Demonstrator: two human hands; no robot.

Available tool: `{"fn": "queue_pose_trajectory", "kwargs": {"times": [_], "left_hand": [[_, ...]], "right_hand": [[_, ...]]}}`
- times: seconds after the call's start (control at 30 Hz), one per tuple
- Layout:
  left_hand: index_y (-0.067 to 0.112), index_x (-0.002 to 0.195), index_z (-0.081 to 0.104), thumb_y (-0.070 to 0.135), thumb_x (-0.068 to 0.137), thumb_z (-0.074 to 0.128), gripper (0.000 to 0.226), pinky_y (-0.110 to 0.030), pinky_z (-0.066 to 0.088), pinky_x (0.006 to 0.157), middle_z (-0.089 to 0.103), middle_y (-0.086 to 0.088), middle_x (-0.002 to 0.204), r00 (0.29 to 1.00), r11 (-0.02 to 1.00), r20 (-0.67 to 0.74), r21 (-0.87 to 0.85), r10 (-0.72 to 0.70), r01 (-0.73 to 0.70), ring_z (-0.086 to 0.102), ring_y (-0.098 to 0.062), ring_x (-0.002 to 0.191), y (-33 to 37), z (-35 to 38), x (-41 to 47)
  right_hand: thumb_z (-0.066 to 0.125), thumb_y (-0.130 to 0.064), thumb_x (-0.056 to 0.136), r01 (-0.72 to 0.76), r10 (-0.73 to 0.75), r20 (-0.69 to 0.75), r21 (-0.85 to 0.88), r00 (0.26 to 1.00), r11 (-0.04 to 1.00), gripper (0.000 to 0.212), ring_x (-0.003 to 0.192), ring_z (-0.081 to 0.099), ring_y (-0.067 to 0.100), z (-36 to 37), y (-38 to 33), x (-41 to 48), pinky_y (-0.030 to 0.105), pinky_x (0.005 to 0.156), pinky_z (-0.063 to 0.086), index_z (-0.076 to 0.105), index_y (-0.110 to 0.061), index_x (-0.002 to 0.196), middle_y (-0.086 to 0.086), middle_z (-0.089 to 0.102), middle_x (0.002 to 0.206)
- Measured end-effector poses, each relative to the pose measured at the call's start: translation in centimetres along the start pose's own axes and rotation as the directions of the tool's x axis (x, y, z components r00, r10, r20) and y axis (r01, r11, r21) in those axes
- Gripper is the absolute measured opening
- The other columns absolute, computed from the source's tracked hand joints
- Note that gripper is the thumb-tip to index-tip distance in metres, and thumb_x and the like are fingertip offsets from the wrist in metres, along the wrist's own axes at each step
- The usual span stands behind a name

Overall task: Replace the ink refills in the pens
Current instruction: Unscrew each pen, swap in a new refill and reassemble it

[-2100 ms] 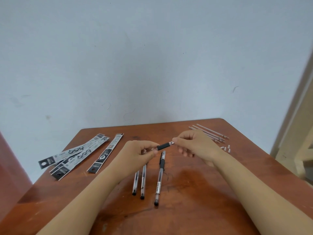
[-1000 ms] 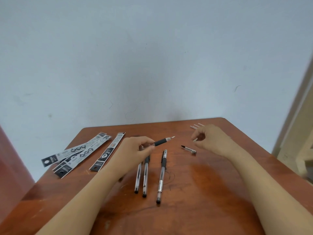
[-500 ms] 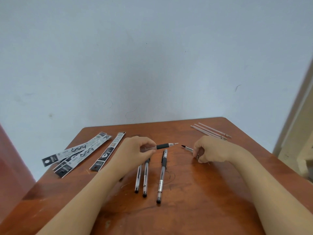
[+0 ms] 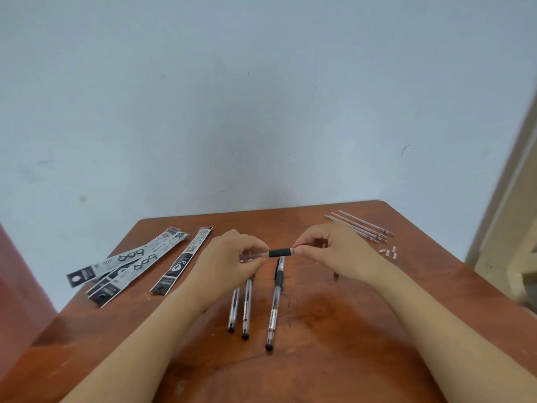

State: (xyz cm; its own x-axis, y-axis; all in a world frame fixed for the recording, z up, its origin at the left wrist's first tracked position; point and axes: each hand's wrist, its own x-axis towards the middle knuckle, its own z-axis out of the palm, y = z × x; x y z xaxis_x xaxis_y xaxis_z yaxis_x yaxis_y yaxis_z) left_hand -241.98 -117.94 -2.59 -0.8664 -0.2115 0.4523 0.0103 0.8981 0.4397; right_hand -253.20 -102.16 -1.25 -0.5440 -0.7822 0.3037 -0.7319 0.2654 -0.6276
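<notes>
Pale blue wall (image 4: 261, 97) is rising behind a brown worktop (image 4: 319, 359). Both hands are holding one pen (image 4: 279, 253) just above it: the left hand (image 4: 232, 263) is gripping the clear barrel, the right hand (image 4: 334, 251) is pinching the tip end. I think the tip is being screwed, needing slow, straight turns next. Lying around are four packets (image 4: 130, 263), three more pens (image 4: 274, 303), about four thin refills (image 4: 360, 226), about four tiny caps (image 4: 388, 252).

In the left middle of the frame, the overlapping black-and-white refill packs (image 4: 128, 261) carry large stylised digits that read "009" from this side. The print on a third pack (image 4: 181, 261) beside them and on the lying pen (image 4: 273, 311) is too small to read.
</notes>
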Motion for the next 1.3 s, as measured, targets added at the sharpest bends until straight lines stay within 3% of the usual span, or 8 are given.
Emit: {"fn": "queue_pose_trajectory", "kwargs": {"times": [0.3,0.5,0.67,0.8,0.9,1.0,1.17,1.3], "left_hand": [[0.022,0.092,0.068,0.017,0.08,0.065,0.014,-0.017,0.042,0.072,0.05,0.027,0.074,1.0,1.0,-0.015,-0.002,-0.013,0.013,0.048,0.001,0.079,-0.2,-0.1,0.0],[0.019,0.095,0.068,0.016,0.081,0.064,0.015,-0.021,0.041,0.078,0.047,0.027,0.074,0.989,0.997,-0.128,0.031,-0.069,0.074,0.047,0.001,0.078,-1.0,-0.8,0.3],[0.017,0.093,0.069,0.013,0.081,0.063,0.014,-0.026,0.036,0.085,0.06,0.011,0.085,0.94,0.981,-0.294,0.034,-0.171,0.189,0.048,-0.009,0.094,-2.5,-1.1,0.5],[0.013,0.091,0.07,0.01,0.083,0.061,0.012,-0.03,0.036,0.084,0.069,-0.002,0.092,0.906,0.97,-0.38,0.073,-0.186,0.23,0.052,-0.018,0.097,-3.3,-1.2,0.6],[0.012,0.089,0.069,0.01,0.082,0.061,0.011,-0.038,0.039,0.084,0.07,-0.005,0.091,0.875,0.958,-0.426,0.06,-0.23,0.281,0.053,-0.025,0.098,-3.8,-1.5,0.7],[0.011,0.091,0.068,0.009,0.083,0.06,0.012,-0.037,0.039,0.085,0.068,-0.006,0.093,0.868,0.953,-0.419,0.021,-0.267,0.303,0.052,-0.026,0.1,-3.9,-1.5,0.7],[0.015,0.088,0.07,0.016,0.082,0.06,0.012,-0.032,0.039,0.076,0.068,0.002,0.085,0.956,0.992,-0.283,0.12,0.078,-0.046,0.051,-0.016,0.089,-0.6,-0.1,0.2],[0.025,0.08,0.067,0.026,0.081,0.048,0.019,-0.027,0.037,0.076,0.066,0.011,0.084,0.896,0.875,0.002,0.215,0.444,-0.434,0.046,-0.008,0.087,2.0,2.6,-0.9]], "right_hand": [[0.063,-0.021,0.085,-0.029,0.03,0.019,-0.065,0.999,0.998,0.008,0.06,0.046,-0.002,0.1,0.3,0.1,0.009,0.054,0.035,0.07,-0.019,0.088,-0.017,0.054,0.066],[0.061,-0.015,0.086,-0.044,0.046,-0.085,0.03,0.995,0.999,0.02,0.058,0.05,-0.001,-0.7,1.1,0.3,0.011,0.06,0.038,0.061,-0.027,0.07,-0.016,0.056,0.065],[0.061,-0.011,0.085,-0.033,0.041,-0.14,0.062,0.989,0.998,0.02,0.055,0.05,-0.012,-0.9,1.6,0.5,0.004,0.056,0.038,0.061,-0.024,0.069,-0.015,0.056,0.062],[0.062,-0.009,0.084,-0.056,0.089,-0.211,0.158,0.973,0.986,0.03,0.05,0.05,-0.008,-1.4,2.2,0.7,0.014,0.059,0.04,0.059,-0.029,0.062,-0.016,0.056,0.054],[0.061,-0.009,0.083,-0.101,0.195,-0.401,0.244,0.895,0.964,0.021,0.049,0.048,-0.004,-2.1,2.9,1.1,0.014,0.058,0.038,0.062,-0.021,0.065,-0.012,0.055,0.057],[0.057,-0.01,0.084,-0.171,0.329,-0.61,0.304,0.721,0.937,0.017,0.064,0.051,0.01,-3.1,4.1,1.2,0.023,0.065,0.039,0.062,-0.014,0.068,-0.006,0.056,0.061],[0.05,-0.015,0.085,-0.376,0.445,-0.681,0.261,0.581,0.889,0.02,0.084,0.059,0.027,-3.6,5.7,1.1,0.049,0.074,0.054,0.068,-0.008,0.089,0.006,0.067,0.09],[0.049,-0.016,0.088,-0.507,0.401,-0.659,0.034,0.637,0.861,0.022,0.093,0.059,0.032,-2.7,6.0,1.3,0.032,0.07,0.046,0.068,-0.005,0.093,0.011,0.068,0.1]]}}
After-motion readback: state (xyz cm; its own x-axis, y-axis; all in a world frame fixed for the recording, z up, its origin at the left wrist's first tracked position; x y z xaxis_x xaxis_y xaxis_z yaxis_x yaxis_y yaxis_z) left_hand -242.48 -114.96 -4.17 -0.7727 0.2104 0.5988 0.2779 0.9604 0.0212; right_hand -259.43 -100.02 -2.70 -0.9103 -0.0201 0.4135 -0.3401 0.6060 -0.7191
